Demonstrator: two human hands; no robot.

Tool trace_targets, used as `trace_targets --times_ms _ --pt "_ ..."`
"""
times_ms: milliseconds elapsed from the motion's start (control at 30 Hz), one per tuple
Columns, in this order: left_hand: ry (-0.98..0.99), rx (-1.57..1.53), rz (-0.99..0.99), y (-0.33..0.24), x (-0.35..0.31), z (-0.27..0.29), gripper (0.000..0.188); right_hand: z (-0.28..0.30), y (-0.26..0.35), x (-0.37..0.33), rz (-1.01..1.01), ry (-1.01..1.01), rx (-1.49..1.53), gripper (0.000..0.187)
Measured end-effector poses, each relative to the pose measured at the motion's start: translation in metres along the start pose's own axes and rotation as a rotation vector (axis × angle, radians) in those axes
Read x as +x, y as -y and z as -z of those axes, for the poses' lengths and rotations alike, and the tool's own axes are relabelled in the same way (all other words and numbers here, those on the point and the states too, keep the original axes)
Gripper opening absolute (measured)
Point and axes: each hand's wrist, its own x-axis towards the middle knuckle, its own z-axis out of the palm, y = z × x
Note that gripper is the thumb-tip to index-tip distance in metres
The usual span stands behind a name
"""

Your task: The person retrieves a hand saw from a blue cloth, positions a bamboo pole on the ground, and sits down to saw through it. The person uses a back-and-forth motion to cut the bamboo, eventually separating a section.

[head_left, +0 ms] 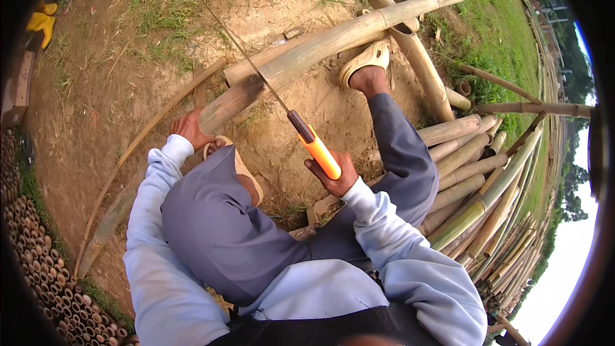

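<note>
My right hand [338, 174] is closed around the orange handle of a hand saw [318, 148]. The saw's thin blade runs up and to the left, lying across a thick bamboo pole [306, 53] near a darkened patch. That pole slants from the upper right toward the lower left, its far part resting on other bamboo. My left hand [188, 129] is pressed against the pole's side, left of the blade, with its fingers partly hidden. Beside that hand, my left foot in a tan clog stands near the pole.
A pile of bamboo poles [458, 160] lies to my right. Many short cut bamboo pieces [54, 275] are stacked at lower left. A thin curved bamboo strip [138, 141] runs along the left. Yellow boots [42, 25] show at upper left. My right foot wears a tan clog [366, 61].
</note>
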Motion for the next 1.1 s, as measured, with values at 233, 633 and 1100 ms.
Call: trace_targets --times_ms 233,633,1100 --pt "-0.105 0.104 -0.012 0.02 0.033 0.019 0.085 -0.01 -0.004 0.054 0.088 -0.043 0.095 0.023" --pt "-0.127 0.108 0.186 -0.003 0.019 0.015 0.097 -0.012 -0.008 0.072 0.073 -0.019 0.086 0.025" --pt "-0.137 0.103 0.141 -0.002 0.021 0.012 0.092 0.013 0.007 0.026 -0.041 -0.02 0.092 0.024"
